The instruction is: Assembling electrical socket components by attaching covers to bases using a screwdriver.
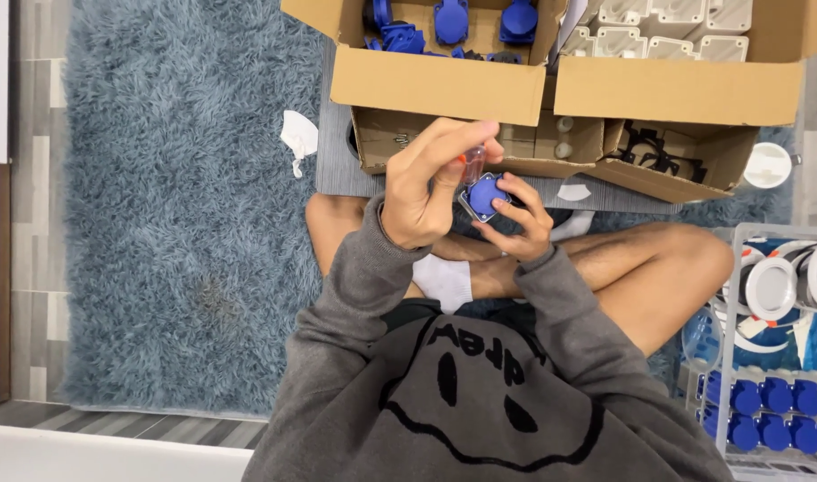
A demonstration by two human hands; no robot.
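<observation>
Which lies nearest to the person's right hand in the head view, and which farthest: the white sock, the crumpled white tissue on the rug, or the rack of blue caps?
From the right hand:
1. White sock, just below it, by the crossed legs.
2. Crumpled white tissue, on the rug, upper left.
3. Rack of blue caps, lower-right corner.

Your way is open over the shaggy rug point(176, 178) at left; cardboard boxes point(444, 85) block ahead, wire rack point(738, 268) crowds lower right.

Bright even light, soft shadows (edges perhaps bowed).
</observation>
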